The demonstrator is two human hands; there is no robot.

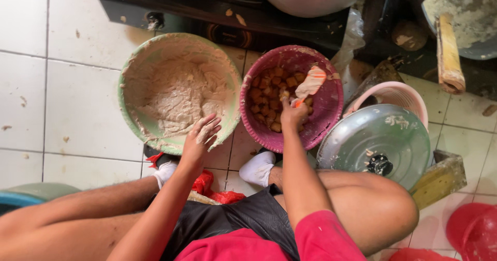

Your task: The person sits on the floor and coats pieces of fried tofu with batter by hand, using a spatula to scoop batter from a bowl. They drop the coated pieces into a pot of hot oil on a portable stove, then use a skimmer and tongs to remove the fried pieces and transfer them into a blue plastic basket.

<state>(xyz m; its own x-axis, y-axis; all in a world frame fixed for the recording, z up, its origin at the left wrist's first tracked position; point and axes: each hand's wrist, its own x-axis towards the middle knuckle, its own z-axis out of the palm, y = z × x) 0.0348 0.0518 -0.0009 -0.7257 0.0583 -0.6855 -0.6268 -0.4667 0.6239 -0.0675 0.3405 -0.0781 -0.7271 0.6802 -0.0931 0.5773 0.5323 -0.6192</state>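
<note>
— Spatula (309, 83) sits over the pink basket (331, 106) of fried cubes (266, 101), right hand (293, 114) clamped on its handle?
— Yes. Left hand (201, 137), at nine o'clock, seems spread open, dough-smeared, touching the green bowl (129, 69) rim.

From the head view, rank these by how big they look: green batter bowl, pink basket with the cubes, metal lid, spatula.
1. green batter bowl, widest across.
2. metal lid and pink basket: look much alike; the lid's tilt makes ranking them unsure.
3. spatula, clearly smallest, held by the right hand.
</note>
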